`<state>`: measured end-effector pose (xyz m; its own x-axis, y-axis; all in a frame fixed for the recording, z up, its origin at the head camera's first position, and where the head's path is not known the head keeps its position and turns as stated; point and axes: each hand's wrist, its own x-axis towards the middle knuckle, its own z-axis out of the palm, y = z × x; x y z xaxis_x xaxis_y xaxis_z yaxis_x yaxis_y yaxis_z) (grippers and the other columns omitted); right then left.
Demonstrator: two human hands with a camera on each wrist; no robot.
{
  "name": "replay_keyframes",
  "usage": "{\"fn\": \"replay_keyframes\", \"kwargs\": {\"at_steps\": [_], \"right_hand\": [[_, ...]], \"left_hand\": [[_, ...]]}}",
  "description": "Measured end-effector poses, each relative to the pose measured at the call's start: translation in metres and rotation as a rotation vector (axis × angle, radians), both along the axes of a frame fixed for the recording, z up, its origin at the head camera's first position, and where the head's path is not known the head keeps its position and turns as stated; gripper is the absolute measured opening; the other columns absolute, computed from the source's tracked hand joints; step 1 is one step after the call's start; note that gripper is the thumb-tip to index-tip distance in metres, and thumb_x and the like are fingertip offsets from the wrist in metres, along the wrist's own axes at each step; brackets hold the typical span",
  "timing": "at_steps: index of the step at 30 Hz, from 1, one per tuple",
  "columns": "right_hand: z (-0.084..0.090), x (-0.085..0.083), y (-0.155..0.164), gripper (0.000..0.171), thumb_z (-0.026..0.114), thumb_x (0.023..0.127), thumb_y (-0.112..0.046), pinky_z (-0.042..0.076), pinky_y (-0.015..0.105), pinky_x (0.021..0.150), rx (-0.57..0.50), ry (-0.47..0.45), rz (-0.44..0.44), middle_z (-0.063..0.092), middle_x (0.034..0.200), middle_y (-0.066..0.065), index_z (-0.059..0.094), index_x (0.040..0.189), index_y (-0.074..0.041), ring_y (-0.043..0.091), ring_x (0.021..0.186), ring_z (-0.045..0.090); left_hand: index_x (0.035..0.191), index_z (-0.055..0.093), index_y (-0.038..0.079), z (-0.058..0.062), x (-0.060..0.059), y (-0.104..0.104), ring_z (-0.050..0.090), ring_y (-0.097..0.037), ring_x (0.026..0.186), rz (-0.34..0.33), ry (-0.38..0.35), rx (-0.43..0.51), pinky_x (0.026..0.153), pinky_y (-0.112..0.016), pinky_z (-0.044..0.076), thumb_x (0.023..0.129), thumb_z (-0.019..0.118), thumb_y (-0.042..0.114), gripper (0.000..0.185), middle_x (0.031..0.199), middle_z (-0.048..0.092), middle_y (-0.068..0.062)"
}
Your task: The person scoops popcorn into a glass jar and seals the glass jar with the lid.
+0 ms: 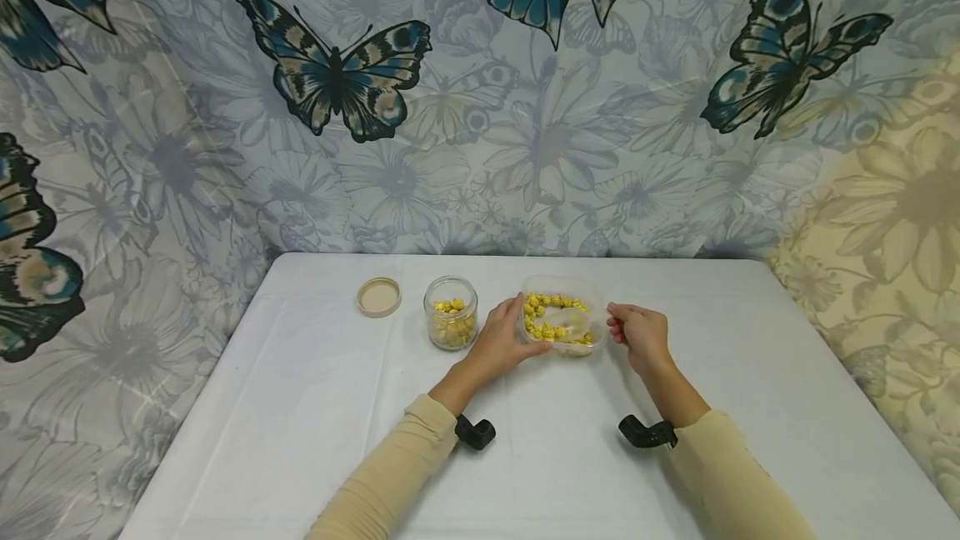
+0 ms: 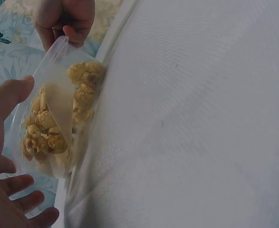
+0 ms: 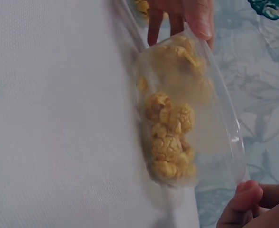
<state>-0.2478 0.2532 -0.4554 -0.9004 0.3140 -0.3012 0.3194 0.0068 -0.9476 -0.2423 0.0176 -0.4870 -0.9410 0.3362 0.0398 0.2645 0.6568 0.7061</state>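
Together we held the clear plastic tub of yellow popcorn (image 1: 564,323) at mid-table: our left hand (image 1: 504,342) gripped its left wall with the thumb over the rim, and our right hand (image 1: 637,337) pinched the right rim. Just left of the tub stood an open glass jar (image 1: 451,322) partly filled with popcorn, its tan round lid (image 1: 378,297) lying beyond it on the white tablecloth (image 1: 315,407).
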Motion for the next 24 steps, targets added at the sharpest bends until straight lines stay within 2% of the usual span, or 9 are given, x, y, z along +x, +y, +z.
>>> {"fn": "replay_keyframes", "kwargs": {"at_steps": [6, 12, 19, 24], "right_hand": [[-0.0027, -0.0008, -0.0049, 0.035, 0.055, 0.098, -0.012, 0.043, 0.015, 0.047, -0.037, -0.003, -0.054, 0.059, 0.064, -0.006, 0.055, 0.123, 0.013, 0.001, 0.053, 0.048], [-0.0033, -0.0047, -0.0080, 0.035, 0.054, 0.099, -0.014, 0.042, 0.014, 0.046, -0.066, -0.004, -0.097, 0.057, 0.062, -0.008, 0.055, 0.124, 0.012, 0.001, 0.052, 0.048], [-0.0015, -0.0084, -0.0044, 0.016, 0.056, 0.098, -0.013, 0.045, 0.015, 0.046, -0.148, -0.012, -0.138, 0.057, 0.058, -0.007, 0.060, 0.104, 0.002, 0.003, 0.051, 0.050], [0.0030, -0.0088, 0.0007, 0.010, 0.055, 0.098, -0.013, 0.046, 0.015, 0.046, -0.215, -0.043, -0.144, 0.058, 0.056, -0.006, 0.058, 0.096, -0.004, 0.003, 0.049, 0.052]], "left_hand": [[0.157, 0.017, 0.013, -0.0017, -0.0010, -0.0015, 0.029, -0.030, 0.146, -0.023, 0.005, -0.012, 0.117, -0.046, 0.033, 0.085, 0.067, 0.057, 0.098, 0.157, 0.032, -0.012], [0.157, 0.017, 0.013, -0.0023, -0.0003, -0.0019, 0.029, -0.029, 0.146, -0.020, -0.002, -0.006, 0.117, -0.046, 0.033, 0.085, 0.066, 0.057, 0.098, 0.157, 0.031, -0.012], [0.157, 0.018, 0.011, -0.0006, 0.0014, -0.0011, 0.030, -0.029, 0.146, -0.015, 0.003, -0.001, 0.116, -0.046, 0.034, 0.085, 0.067, 0.056, 0.097, 0.156, 0.032, -0.012], [0.157, 0.019, 0.011, -0.0012, 0.0012, -0.0012, 0.030, -0.029, 0.145, -0.015, 0.005, 0.008, 0.116, -0.047, 0.034, 0.086, 0.067, 0.055, 0.097, 0.156, 0.033, -0.012]]}}
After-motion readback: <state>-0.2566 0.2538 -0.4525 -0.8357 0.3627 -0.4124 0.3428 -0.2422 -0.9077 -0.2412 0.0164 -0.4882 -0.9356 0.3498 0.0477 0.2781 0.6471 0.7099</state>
